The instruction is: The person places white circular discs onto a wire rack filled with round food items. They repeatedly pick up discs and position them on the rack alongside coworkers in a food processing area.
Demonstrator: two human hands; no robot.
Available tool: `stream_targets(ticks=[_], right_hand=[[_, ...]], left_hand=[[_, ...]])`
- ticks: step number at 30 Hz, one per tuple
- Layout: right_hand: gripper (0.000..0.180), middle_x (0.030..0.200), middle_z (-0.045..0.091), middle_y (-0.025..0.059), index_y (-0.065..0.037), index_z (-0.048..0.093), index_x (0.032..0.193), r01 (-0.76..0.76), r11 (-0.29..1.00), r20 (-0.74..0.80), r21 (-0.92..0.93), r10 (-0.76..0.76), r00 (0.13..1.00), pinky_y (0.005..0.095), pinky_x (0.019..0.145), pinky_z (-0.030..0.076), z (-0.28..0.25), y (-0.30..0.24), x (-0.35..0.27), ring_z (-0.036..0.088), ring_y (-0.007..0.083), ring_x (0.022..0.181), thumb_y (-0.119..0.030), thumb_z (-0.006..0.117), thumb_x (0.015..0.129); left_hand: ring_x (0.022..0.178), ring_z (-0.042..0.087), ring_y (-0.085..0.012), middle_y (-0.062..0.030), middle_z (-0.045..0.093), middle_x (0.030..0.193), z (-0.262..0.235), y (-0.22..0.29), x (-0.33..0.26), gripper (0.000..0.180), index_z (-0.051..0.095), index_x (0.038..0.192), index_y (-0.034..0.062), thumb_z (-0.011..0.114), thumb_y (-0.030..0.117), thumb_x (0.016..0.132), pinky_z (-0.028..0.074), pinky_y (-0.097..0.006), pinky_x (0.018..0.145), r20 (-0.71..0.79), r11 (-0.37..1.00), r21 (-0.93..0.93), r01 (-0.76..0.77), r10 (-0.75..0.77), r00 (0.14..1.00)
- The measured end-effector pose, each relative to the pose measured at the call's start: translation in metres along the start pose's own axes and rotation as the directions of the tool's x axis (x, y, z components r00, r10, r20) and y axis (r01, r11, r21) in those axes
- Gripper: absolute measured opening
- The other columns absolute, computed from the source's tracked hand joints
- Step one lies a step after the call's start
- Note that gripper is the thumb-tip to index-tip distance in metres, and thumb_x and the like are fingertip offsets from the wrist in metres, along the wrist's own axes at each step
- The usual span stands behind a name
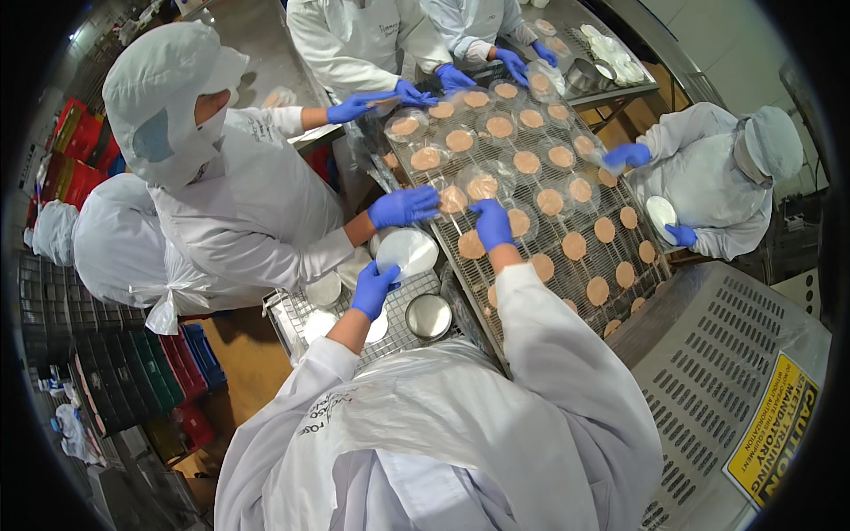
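Observation:
My left hand [374, 288], in a blue glove, grips a stack of round whitish film sheets [409, 251] by its lower edge. Over the wire mesh conveyor [580, 270] my right hand [493, 224] reaches out, also gloved in blue. Its fingers are closed together at the near edge of a clear round film [482, 184] that lies over a pink-orange round patty. Several bare patties lie in rows nearer me, one being this patty [574, 245]; many farther ones bear clear film. Just left of my right hand, a co-worker's gloved hand [403, 208] touches a neighbouring patty.
Below my left hand, a wire rack [390, 320] holds a round metal tin [428, 316] and white discs. Co-workers stand left, at the far end and right of the conveyor. A perforated metal guard [699, 380] with a yellow sign rises at the near right. Stacked crates [133, 376] stand left.

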State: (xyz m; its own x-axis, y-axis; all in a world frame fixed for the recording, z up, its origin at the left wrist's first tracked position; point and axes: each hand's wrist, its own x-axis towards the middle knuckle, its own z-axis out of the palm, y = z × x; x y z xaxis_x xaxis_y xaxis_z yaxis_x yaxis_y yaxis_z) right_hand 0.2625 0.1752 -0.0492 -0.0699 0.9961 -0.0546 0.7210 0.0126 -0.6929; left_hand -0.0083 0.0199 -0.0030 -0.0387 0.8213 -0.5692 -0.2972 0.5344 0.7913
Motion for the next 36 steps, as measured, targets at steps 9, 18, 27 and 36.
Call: stream_targets(ticks=[9, 18, 27, 36], right_hand=[[0.025, 0.096, 0.064, 0.02, -0.003, 0.061, 0.104, -0.095, 0.958, -0.027, 0.27, 0.106, 0.994, 0.0363, 0.078, 0.048, -0.027, -0.123, -0.068, 0.061, 0.0326, 0.088, -0.018, 0.056, 0.085], [0.029, 0.096, 0.065, 0.0159, -0.002, 0.062, 0.105, -0.325, 0.945, -0.041, -0.028, 0.323, 0.945, 0.0327, 0.074, 0.049, -0.126, 0.009, -0.02, 0.063, 0.0201, 0.083, -0.016, 0.058, 0.081], [0.032, 0.103, 0.063, 0.0203, -0.002, 0.061, 0.112, -0.139, 0.976, -0.2, -0.168, 0.105, 0.974, 0.037, 0.084, 0.047, -0.088, 0.038, -0.042, 0.06, 0.035, 0.095, -0.009, 0.051, 0.082], [0.021, 0.089, 0.065, 0.0099, 0.005, 0.062, 0.094, -0.02, 0.923, -0.099, 0.384, 0.063, 0.993, 0.0307, 0.073, 0.048, -0.024, -0.061, -0.065, 0.059, 0.0166, 0.08, -0.012, 0.06, 0.082]], left_hand=[[0.081, 0.058, -0.0128, -0.0069, 0.061, 0.097, 0.027, 0.02, 0.029, 0.038, 0.055, 0.111, -0.0008, 0.066, 0.021, 0.082, 0.047, -0.025, 0.063, 0.04, 0.988, 0.023, -0.153, 0.152, 0.987], [0.07, 0.056, -0.0102, -0.004, 0.061, 0.087, 0.022, 0.017, 0.021, 0.026, 0.061, 0.099, 0.0015, 0.066, 0.021, 0.083, 0.046, -0.024, 0.058, -0.066, 0.969, 0.151, -0.198, 0.21, 0.976], [0.066, 0.056, -0.0115, -0.0048, 0.062, 0.081, 0.029, -0.006, 0.021, 0.026, 0.062, 0.097, 0.0, 0.065, 0.021, 0.083, 0.047, -0.023, 0.056, -0.062, 0.973, 0.078, -0.217, 0.222, 0.973], [0.067, 0.055, -0.0103, -0.005, 0.063, 0.082, 0.078, 0.016, 0.024, 0.023, 0.062, 0.096, -0.001, 0.065, 0.017, 0.083, 0.045, -0.024, 0.061, 0.01, 0.951, 0.148, -0.27, 0.271, 0.962]])
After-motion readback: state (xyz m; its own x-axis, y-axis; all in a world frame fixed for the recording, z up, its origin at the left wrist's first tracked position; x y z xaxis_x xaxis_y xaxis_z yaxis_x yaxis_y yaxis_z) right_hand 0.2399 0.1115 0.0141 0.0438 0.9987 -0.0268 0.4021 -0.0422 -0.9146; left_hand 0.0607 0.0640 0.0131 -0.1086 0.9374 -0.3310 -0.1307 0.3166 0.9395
